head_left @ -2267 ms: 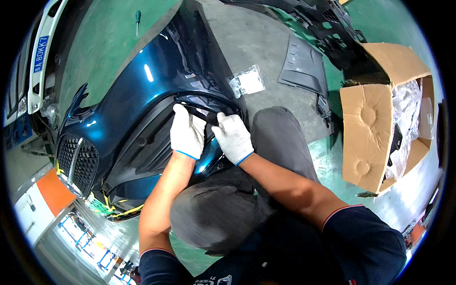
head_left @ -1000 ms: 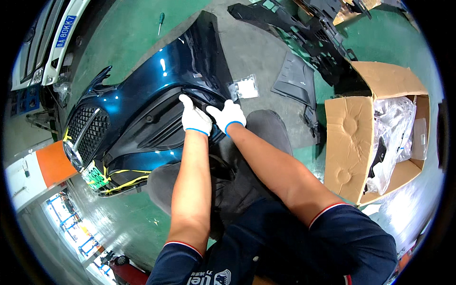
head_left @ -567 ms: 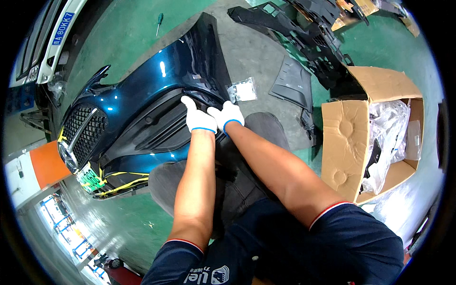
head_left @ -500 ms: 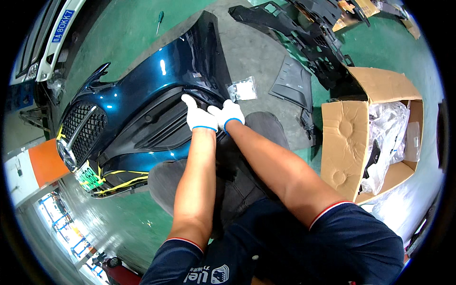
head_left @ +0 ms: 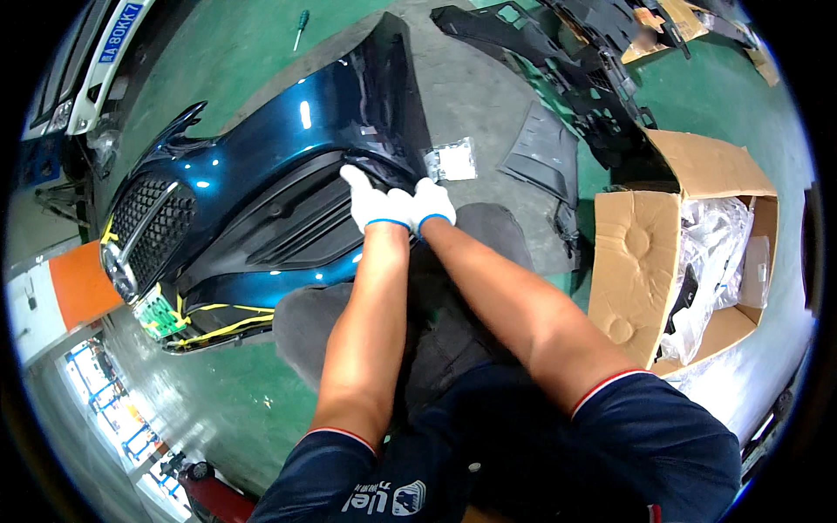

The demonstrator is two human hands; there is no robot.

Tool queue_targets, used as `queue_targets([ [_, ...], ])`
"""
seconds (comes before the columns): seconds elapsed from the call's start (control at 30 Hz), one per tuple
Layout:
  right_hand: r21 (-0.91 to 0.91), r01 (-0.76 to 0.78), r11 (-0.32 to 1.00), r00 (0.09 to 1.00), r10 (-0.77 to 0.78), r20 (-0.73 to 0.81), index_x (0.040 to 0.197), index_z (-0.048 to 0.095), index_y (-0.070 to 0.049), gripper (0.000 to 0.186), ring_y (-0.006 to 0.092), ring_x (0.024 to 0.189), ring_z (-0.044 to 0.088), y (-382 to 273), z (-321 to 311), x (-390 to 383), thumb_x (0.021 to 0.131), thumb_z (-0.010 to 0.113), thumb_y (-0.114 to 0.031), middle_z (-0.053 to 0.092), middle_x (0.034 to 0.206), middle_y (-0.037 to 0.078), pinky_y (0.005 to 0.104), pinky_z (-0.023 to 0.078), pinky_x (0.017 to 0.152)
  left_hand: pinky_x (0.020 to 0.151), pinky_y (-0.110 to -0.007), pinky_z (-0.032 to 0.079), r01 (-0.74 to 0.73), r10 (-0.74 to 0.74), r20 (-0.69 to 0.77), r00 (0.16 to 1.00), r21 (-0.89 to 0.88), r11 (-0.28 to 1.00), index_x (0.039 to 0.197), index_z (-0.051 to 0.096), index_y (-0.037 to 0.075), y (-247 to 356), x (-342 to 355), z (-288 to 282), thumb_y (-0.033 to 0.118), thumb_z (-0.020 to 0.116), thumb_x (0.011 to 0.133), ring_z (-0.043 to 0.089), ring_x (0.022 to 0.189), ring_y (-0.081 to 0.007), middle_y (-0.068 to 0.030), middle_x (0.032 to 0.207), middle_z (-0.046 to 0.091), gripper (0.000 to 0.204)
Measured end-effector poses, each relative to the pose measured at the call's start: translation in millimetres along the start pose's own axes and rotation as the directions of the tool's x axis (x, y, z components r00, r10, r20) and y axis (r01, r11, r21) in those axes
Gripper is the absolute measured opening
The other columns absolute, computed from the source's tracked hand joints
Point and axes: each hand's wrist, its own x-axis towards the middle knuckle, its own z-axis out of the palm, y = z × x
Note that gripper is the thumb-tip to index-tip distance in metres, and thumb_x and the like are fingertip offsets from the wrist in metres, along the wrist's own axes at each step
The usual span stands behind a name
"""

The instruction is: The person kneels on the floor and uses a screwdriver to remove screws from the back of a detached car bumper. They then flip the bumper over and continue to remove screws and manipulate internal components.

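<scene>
A glossy dark blue car bumper with a mesh grille and black lower insert lies in front of my knees. My left hand, in a white glove, is closed on a black trim piece at the right end of the insert, thumb pointing up along it. My right hand, also gloved, is closed on the same piece right beside my left; its fingertips are partly hidden. A small clear bag lies just beyond them.
An open cardboard box holding wrapped parts stands at the right. A grey panel and large black parts lie at the upper right. A screwdriver lies on the floor beyond the bumper. A white vehicle is at the upper left.
Since the earliest frame my hands have drawn together and the trim piece sits lower against the bumper. In the last half second both hands shifted slightly up and right in view.
</scene>
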Motion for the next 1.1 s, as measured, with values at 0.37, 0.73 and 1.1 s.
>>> queue_targets([
  [0.37,-0.092,0.099,0.991,0.995,-0.101,-0.019,0.13,0.067,-0.001,0.09,0.0418,0.128,0.064,-43,-41,-21,0.084,0.067,-0.079,0.065,0.136,0.028,0.0491,0.054,0.106,0.12,-0.046,0.041,0.235,-0.256,0.202,0.945,0.125,0.964,0.146,0.053,0.003,24,8,-14,0.063,0.063,0.1,0.055,0.134,-0.0329,-0.0149,0.144,0.062,0.075],
  [0.73,-0.073,0.039,0.997,0.999,-0.037,0.027,0.129,0.072,-0.003,0.079,0.0398,0.128,0.065,-78,-52,-36,0.089,0.067,-0.071,0.067,0.136,0.025,0.0477,0.054,0.106,0.087,-0.04,0.061,0.043,-0.061,0.26,0.964,0.074,0.996,0.114,0.062,0.003,45,47,-30,0.023,0.061,0.11,0.067,0.092,-0.0263,-0.0114,0.104,0.068,0.021],
  [1.1,-0.141,0.068,0.988,0.996,-0.075,-0.043,0.127,0.075,-0.006,0.071,0.0394,0.124,0.068,-78,-33,-27,0.089,0.069,-0.065,0.07,0.133,0.024,0.0476,0.056,0.104,0.078,-0.038,0.06,0.083,-0.091,0.232,0.968,0.044,0.996,0.104,0.061,0.005,37,44,-30,0.036,0.057,0.111,0.066,0.084,-0.0249,-0.0117,0.093,0.066,0.032],
])
